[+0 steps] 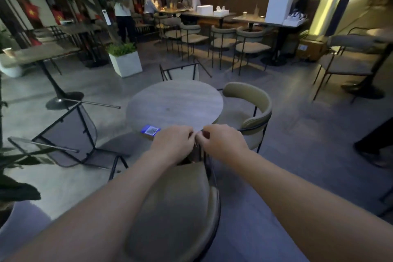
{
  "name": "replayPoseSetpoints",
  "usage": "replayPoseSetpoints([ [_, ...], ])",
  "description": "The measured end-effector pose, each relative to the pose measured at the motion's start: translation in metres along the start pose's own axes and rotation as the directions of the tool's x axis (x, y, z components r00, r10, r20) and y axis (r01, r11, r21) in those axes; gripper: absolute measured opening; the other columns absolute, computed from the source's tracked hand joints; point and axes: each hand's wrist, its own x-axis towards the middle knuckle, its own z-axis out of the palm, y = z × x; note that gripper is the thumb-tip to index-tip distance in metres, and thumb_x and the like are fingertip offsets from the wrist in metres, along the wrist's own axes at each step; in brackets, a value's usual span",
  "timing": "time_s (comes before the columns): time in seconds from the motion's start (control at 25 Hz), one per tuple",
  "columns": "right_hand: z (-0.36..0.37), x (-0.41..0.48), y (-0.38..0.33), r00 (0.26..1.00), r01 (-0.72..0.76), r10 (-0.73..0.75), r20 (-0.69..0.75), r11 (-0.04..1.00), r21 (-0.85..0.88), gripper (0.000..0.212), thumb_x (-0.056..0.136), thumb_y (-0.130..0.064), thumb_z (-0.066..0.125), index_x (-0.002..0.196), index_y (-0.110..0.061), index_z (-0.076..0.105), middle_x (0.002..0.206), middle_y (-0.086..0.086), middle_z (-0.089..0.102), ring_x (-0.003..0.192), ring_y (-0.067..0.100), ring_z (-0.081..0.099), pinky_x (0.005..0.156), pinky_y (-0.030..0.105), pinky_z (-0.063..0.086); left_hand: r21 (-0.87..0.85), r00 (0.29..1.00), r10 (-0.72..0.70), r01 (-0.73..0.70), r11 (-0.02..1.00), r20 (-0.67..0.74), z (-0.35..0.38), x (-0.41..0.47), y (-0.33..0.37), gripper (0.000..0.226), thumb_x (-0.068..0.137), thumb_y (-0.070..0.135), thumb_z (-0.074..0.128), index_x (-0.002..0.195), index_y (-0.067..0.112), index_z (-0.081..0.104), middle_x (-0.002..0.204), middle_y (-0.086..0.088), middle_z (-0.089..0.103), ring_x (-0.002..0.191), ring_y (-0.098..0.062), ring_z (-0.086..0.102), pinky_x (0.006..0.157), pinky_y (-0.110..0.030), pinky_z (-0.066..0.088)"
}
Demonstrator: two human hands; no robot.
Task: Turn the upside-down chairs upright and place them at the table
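My left hand [173, 141] and right hand [221, 141] have fingers curled shut on the tipped chair [176, 208] just before the round surface [174, 104]; its thin legs feel stiff, the chair fairly light.

Both hands [197, 141] on chair [178, 204]

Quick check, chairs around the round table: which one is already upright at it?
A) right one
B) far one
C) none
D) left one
A: the beige chair on the right stands upright against the round table, while the left chair and far chair lie tipped with legs in the air.
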Motion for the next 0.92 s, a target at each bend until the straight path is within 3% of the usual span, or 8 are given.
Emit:
replayPoseSetpoints([
  [0.08, -0.063, 0.014, 0.035, 0.999, -0.029, 0.029, -0.045, 0.999, -0.019, 0.046, 0.096, -0.049, 0.043, 0.061, -0.02, 0.048, 0.062, 0.0, 0.056, 0.061, 0.025, 0.055, 0.05, 0.034, 0.035, -0.032, 0.998, 0.056, -0.056, 0.998, 0.011, -0.028, 0.044, 0.048, 0.037, 0.1, 0.045, 0.038, 0.08, 0.021, 0.057, 0.096, -0.009, 0.069, 0.089, -0.033, 0.061, 0.066, -0.036, 0.041],
  [0.2, -0.15, 0.028, 0.109, 0.989, -0.113, 0.109, -0.101, 0.993, -0.029, 0.047, 0.096, -0.049, 0.043, 0.068, -0.017, 0.061, 0.062, 0.003, 0.063, 0.059, 0.023, 0.061, 0.053, 0.036, 0.05, -0.096, 0.994, 0.108, -0.107, 0.99, 0.008, -0.057, 0.104, 0.133, 0.037, 0.1, 0.043, 0.039, 0.069, 0.025, 0.049, 0.084, -0.002, 0.063, 0.074, -0.021, 0.055, 0.06, -0.035, 0.04],
  [0.44, -0.272, 0.062, 0.255, 0.969, -0.207, 0.197, -0.147, 0.977, -0.055, 0.04, 0.095, -0.049, 0.045, 0.066, -0.024, 0.058, 0.062, -0.002, 0.061, 0.058, 0.019, 0.059, 0.051, 0.031, 0.042, -0.051, 0.976, 0.181, -0.188, 0.981, -0.121, -0.065, 0.21, 0.284, 0.033, 0.096, 0.049, 0.04, 0.079, 0.029, 0.061, 0.08, 0.006, 0.064, 0.073, -0.019, 0.06, 0.067, -0.036, 0.053],
  [0.68, -0.317, 0.155, 0.356, 0.965, -0.226, 0.207, -0.161, 0.968, -0.106, 0.045, 0.095, -0.051, 0.044, 0.065, -0.021, 0.058, 0.059, -0.001, 0.059, 0.054, 0.017, 0.056, 0.049, 0.029, 0.035, -0.016, 0.967, 0.236, -0.239, 0.971, -0.097, -0.051, 0.339, 0.361, 0.035, 0.097, 0.046, 0.041, 0.071, 0.026, 0.056, 0.074, 0.006, 0.062, 0.071, -0.019, 0.06, 0.062, -0.033, 0.046],
  [0.92, -0.338, 0.291, 0.452, 0.952, -0.258, 0.229, -0.201, 0.957, -0.132, 0.043, 0.095, -0.051, 0.043, 0.064, -0.023, 0.055, 0.061, -0.003, 0.059, 0.057, 0.016, 0.057, 0.049, 0.029, 0.034, -0.109, 0.979, 0.192, -0.199, 0.974, -0.072, -0.02, 0.512, 0.391, 0.033, 0.097, 0.046, 0.042, 0.091, 0.027, 0.068, 0.087, 0.003, 0.067, 0.08, -0.022, 0.062, 0.066, -0.033, 0.048],
])
